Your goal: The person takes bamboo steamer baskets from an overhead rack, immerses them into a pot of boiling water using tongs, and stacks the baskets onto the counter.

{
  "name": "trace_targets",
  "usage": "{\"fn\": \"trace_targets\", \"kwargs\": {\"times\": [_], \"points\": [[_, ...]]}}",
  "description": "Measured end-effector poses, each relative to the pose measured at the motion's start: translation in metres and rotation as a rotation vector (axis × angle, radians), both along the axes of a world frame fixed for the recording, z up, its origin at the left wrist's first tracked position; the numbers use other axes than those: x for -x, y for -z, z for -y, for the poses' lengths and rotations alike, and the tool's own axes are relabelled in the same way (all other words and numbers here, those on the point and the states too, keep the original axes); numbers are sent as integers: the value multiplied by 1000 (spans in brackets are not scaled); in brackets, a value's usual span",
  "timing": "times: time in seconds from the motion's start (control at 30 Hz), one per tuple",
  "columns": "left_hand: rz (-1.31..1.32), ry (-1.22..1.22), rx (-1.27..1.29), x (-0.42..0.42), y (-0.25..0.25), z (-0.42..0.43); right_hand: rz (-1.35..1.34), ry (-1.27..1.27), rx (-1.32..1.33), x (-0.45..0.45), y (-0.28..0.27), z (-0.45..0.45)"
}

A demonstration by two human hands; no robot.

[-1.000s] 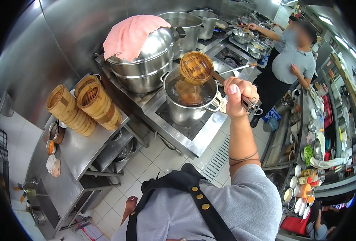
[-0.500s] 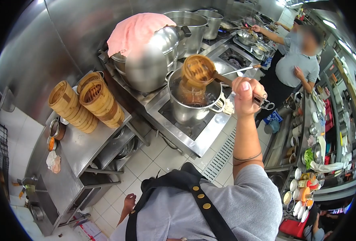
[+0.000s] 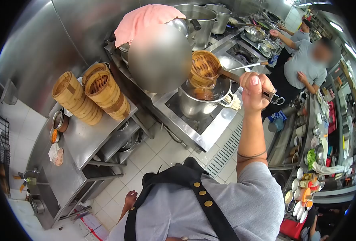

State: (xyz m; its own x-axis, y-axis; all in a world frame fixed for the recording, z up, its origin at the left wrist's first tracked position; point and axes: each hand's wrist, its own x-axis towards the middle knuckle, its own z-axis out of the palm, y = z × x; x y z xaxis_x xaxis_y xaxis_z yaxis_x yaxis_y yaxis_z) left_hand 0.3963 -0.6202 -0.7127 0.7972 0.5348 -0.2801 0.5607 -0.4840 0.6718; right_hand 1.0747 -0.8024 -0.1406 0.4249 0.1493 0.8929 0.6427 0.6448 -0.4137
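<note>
your right grip (image 3: 257,91) is clenched around the handle end of a pair of metal tongs (image 3: 230,76), its ring end poking out past your fist. the far end of the tongs meets the rim of a bamboo basket (image 3: 206,65), which is tilted so that its slatted inside faces you. this basket is above the mouth of a steel pot (image 3: 202,109), and brown bamboo shows beneath it, down at the water. the pot stands toward the near edge of the stove (image 3: 220,135), with a pale crumpled cloth (image 3: 236,103) beside its right handle.

your left grip (image 3: 130,199) hangs low at your side, fingers curled; you can't tell whether it holds anything.

at the far right corner of the steel tabletop (image 3: 81,146), two leaning bamboo stacks (image 3: 107,96) stand close together, with another basket behind them. along the left edge sit a metal container (image 3: 60,121), a small bowl of something orange (image 3: 54,135) and a crumpled rag (image 3: 56,154).

toward the stove's back edge, a pink cloth (image 3: 146,22) drapes a large metal vessel, its front hidden by a blurred patch. a co-worker (image 3: 304,66) in a grey shirt stands beyond your right arm.
</note>
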Motion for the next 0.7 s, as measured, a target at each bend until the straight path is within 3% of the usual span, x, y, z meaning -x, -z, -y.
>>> {"fn": "trace_targets", "kwargs": {"times": [0.07,0.1,0.17,0.2,0.23,0.3,0.37,0.5,0.57,0.6,0.63,0.7], "points": [[-68,-269,214,-23,-63,5,46,55,31,5,-3,-3],[-89,-417,308,-54,-130,11,48,56,36,7,-2,-3],[-66,-554,509,-41,-91,-9,115,272,33,6,3,-6],[-168,-545,388,-44,-89,-10,104,280,12,11,2,-3],[-277,-548,273,-46,-91,-13,42,-15,-69,23,-11,-4],[-179,-287,157,-8,-38,-25,74,-115,-102,42,-19,-8],[-232,-694,495,-18,-69,-28,23,-324,-85,69,-22,-21],[-170,-811,569,6,-97,-42,-189,-568,19,136,9,-89],[-227,-793,529,22,-97,-49,-285,-534,95,183,50,-142],[-216,-806,562,40,-77,-51,-314,-743,109,202,70,-173],[-220,-799,563,54,-67,-50,-319,-527,175,233,83,-200],[-188,-893,634,80,-55,-49,-187,-406,328,262,114,-257]]}}
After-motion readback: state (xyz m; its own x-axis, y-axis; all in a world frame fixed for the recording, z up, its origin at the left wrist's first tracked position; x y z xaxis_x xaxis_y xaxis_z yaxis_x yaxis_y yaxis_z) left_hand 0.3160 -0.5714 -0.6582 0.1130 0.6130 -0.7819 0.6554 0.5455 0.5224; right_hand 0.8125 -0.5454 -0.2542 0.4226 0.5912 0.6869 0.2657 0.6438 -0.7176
